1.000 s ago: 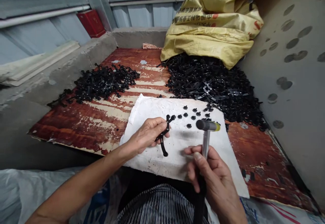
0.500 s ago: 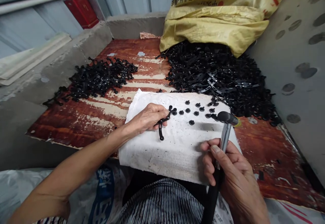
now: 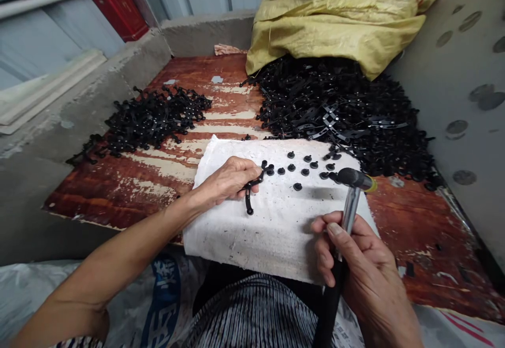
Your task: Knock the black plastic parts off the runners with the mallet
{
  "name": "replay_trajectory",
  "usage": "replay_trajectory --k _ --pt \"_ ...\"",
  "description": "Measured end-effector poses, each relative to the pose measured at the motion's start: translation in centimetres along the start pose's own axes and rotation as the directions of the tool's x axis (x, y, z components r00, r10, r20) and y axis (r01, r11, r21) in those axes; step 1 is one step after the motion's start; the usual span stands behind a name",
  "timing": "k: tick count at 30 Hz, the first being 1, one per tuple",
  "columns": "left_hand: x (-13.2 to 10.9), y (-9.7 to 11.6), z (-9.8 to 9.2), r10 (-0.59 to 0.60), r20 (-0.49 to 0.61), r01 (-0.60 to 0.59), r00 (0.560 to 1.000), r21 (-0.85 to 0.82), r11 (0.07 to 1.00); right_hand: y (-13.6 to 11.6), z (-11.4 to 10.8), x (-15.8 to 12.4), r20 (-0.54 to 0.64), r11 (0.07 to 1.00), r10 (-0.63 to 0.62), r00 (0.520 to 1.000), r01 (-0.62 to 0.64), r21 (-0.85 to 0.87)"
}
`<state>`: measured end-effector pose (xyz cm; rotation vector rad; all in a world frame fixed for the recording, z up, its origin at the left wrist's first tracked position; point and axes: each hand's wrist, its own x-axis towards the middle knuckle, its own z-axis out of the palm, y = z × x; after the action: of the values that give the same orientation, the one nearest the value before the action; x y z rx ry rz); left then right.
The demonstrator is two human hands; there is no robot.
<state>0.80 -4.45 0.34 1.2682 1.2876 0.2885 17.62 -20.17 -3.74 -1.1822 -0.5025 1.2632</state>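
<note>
Cloth: white, spread on the board (image 3: 158,177); the cloth (image 3: 256,237) is the landmark here.
Left hand: above the cloth's left half (image 3: 234,179), fingers and thumb pinched on a black linkage.
Linkage: over the cloth's left half (image 3: 248,200), one curved arm pointing toward the person; whether it touches the cloth, I cannot tell.
Right hand: at the cloth's right edge (image 3: 363,264), curled around the hammer, thumb along it.
Hammer: head up, over the cloth's far right corner (image 3: 350,211); dark face to the left, yellow end to the right.
Discs: small, black, scattered on the cloth's far right part (image 3: 291,167).
Small pile: black linkages, beyond the cloth to its left (image 3: 153,119).
Big pile: black linkages, just beyond the cloth's far right side (image 3: 355,111).
Sack: yellow, beyond the cloth, lying over the big pile's back (image 3: 331,37).
Box: red, far beyond the cloth, to its left (image 3: 120,13).
</note>
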Motion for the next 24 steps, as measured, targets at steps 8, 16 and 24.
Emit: replay_trajectory --k 8,16,24 --pt "-0.01 0.11 0.05 0.000 -0.005 0.001 1.000 0.017 1.000 -0.10 0.21 -0.19 0.003 1.000 -0.004 1.000 0.004 -0.011" --pt "0.54 -0.42 -0.19 0.054 -0.001 -0.054 0.999 0.088 0.995 -0.11 0.10 -0.06 0.017 0.999 -0.003 1.000 0.003 -0.032" --pt "0.51 -0.74 -0.43 0.106 0.014 -0.107 0.994 0.080 0.991 0.56 -0.09 -0.19 0.010 0.999 -0.022 1.000 0.022 -0.036"
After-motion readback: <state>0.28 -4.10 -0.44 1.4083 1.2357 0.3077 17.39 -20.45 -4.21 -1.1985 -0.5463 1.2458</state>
